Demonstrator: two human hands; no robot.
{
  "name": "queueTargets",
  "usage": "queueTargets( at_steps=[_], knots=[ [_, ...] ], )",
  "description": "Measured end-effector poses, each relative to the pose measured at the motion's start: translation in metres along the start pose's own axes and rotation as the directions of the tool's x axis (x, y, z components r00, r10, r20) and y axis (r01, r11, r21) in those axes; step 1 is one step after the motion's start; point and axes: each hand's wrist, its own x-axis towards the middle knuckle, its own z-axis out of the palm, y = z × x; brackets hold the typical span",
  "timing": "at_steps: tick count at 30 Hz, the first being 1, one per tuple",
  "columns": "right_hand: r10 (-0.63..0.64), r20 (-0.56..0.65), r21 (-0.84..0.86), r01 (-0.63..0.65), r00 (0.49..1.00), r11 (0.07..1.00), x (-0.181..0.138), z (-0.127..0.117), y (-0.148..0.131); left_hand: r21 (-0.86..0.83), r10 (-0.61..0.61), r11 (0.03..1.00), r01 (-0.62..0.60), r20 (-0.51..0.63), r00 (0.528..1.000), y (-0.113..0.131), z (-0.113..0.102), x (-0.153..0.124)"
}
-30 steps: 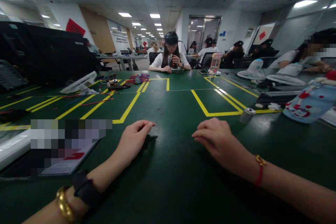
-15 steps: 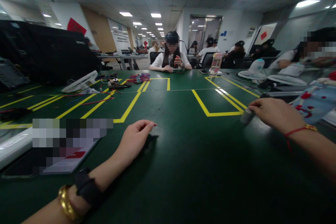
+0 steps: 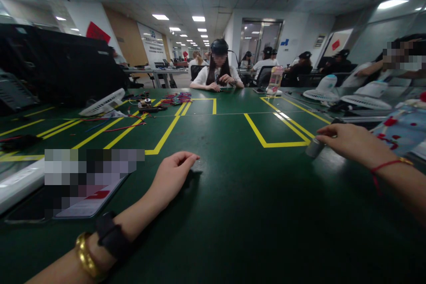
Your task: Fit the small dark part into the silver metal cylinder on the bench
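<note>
My left hand (image 3: 175, 175) rests on the green tabletop (image 3: 246, 213), its thumb and curled fingers pressed together. Whatever may lie between those fingertips is hidden. To the right, my right hand (image 3: 346, 140) is beside a small grey metallic cylinder (image 3: 313, 148), with thumb and index finger slightly apart at its top edge. The cylinder stands on the table near the corner of a yellow tape outline (image 3: 282, 145). Whether the thumb still touches it, I cannot tell.
At left lie a phone (image 3: 89, 202) and a white bar-shaped object (image 3: 20, 184). Farther back are a white fan (image 3: 103, 103), coloured wires (image 3: 178, 98) and a bottle (image 3: 274, 82). A patterned blue bag (image 3: 399, 128) stands right of my hand. A person (image 3: 216, 71) sits opposite.
My right hand's fingers have loosened from the grey cylinder, and its wrist has shifted slightly right. The cylinder and my left hand stay in place. The person opposite has lowered a hand.
</note>
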Motion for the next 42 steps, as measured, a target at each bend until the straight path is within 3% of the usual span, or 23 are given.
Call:
queueTargets(
  at_steps=[10, 14, 16, 19, 24, 26, 30, 32, 34, 35, 42],
  knots=[
    [-0.039, 0.049, 0.071, 0.036, 0.998, 0.997, -0.002, 0.001, -0.005, 0.013, -0.009, 1.0, 0.009, 0.006, 1.0, 0.002, 0.0, 0.0],
    [-0.138, -0.031, 0.151, 0.141, 0.99, 0.978, -0.016, 0.002, -0.03, 0.017, -0.01, 1.0, 0.01, 0.004, 1.0, 0.002, 0.0, 0.0],
    [-0.234, -0.076, 0.318, 0.246, 0.969, 0.916, -0.034, 0.001, -0.055, 0.014, -0.012, 1.0, 0.012, 0.008, 1.0, 0.003, 0.0, 0.0],
    [-0.406, -0.116, 0.554, 0.398, 0.906, 0.731, -0.074, 0.004, -0.101, 0.023, -0.015, 1.0, 0.014, 0.013, 1.0, 0.002, 0.0, -0.001],
    [-0.668, -0.207, 0.66, 0.607, 0.714, 0.444, -0.134, 0.017, -0.159, 0.049, 0.011, 0.999, -0.012, 0.003, 1.0, 0.0, 0.0, 0.001],
    [-0.704, -0.204, 0.68, 0.616, 0.681, 0.398, -0.144, 0.024, -0.167, 0.069, 0.053, 0.996, -0.052, -0.004, 0.999, 0.003, 0.0, 0.0],
    [-0.65, -0.179, 0.749, 0.531, 0.738, 0.396, -0.148, 0.036, -0.166, 0.088, 0.225, 0.969, -0.232, 0.082, 0.971, 0.02, 0.005, -0.013],
    [-0.626, -0.147, 0.784, 0.476, 0.766, 0.398, -0.147, 0.04, -0.164, 0.051, 0.324, 0.939, -0.34, 0.202, 0.924, 0.032, 0.011, -0.026],
    [-0.62, -0.114, 0.805, 0.438, 0.776, 0.4, -0.147, 0.043, -0.163, 0.016, 0.351, 0.926, -0.378, 0.339, 0.873, 0.044, 0.019, -0.039],
    [-0.619, -0.1, 0.812, 0.423, 0.779, 0.402, -0.147, 0.043, -0.164, 0.003, 0.359, 0.923, -0.384, 0.352, 0.865, 0.048, 0.024, -0.043],
    [-0.591, -0.07, 0.807, 0.394, 0.803, 0.44, -0.146, 0.034, -0.167, -0.018, 0.267, 0.963, -0.27, 0.223, 0.937, 0.053, 0.029, -0.046]
  ],
)
